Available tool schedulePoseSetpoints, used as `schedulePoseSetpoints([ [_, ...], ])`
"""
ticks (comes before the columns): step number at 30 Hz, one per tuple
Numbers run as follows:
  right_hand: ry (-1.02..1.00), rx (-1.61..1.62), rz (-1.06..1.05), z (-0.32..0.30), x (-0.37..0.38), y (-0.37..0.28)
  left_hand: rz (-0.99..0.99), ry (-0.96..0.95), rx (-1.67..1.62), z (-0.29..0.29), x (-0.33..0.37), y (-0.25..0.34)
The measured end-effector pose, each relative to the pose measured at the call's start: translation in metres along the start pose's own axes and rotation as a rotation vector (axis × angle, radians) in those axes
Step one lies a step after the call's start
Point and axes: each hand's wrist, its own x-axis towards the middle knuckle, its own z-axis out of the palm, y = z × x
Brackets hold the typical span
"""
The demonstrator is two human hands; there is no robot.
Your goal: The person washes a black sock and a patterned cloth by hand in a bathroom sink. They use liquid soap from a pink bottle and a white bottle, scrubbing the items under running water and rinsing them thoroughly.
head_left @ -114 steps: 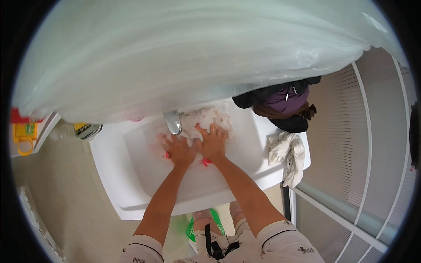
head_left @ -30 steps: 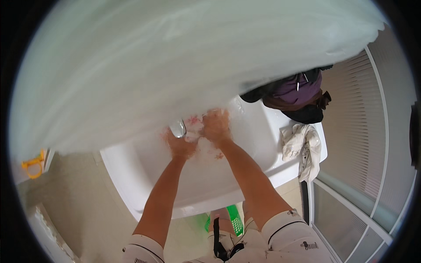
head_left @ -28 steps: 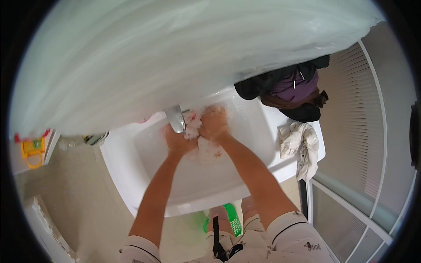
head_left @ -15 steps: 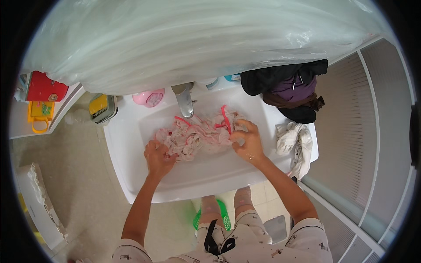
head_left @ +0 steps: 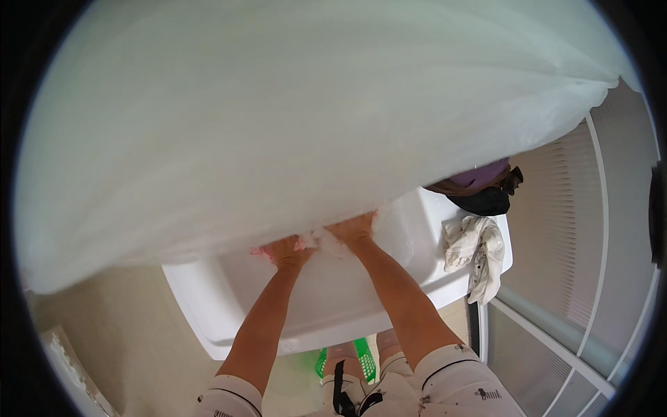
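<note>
While the left hand (head_left: pixel 287 251) and right hand (head_left: pixel 355 229) touch pink-and-white cloth (head_left: pixel 301 244) in the washbasin (head_left: pixel 326 306), plastic sheeting (head_left: pixel 306 132) hides fingertips, so I cannot tell their grip

We've got the sink (head_left: pixel 326 316) mid-frame, plastic sheet (head_left: pixel 299 132) hanging across its far side and hiding the back. In the sink, wet cloth (head_left: pixel 319 240) lies between the left hand (head_left: pixel 283 249) and right hand (head_left: pixel 354 227); we can't see what's behind the sheet. On the right rim we note a garment (head_left: pixel 486 254), one end over the near edge, clothes pile (head_left: pixel 483 201) just behind. Panel door (head_left: pixel 556 240) right of everything, floor (head_left: pixel 149 347) left, legs (head_left: pixel 342 351) below the sink's near edge.
</note>
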Motion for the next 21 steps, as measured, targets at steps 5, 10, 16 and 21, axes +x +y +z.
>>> schedulePoseSetpoints([
  [5,0.062,-0.030,-0.105,-0.003,0.001,-0.024,0.187,0.089,-0.030,0.041,0.003,-0.055],
  [10,0.126,-0.229,-0.233,-0.047,-0.014,-0.018,0.144,-0.147,0.190,-0.049,0.005,-0.010],
  [16,-0.042,0.055,-0.194,-0.091,-0.051,0.054,0.312,0.248,-0.411,-0.062,-0.064,-0.068],
  [21,0.112,-0.142,-0.150,-0.092,-0.092,0.062,0.387,0.286,-0.460,-0.092,-0.143,-0.085],
])
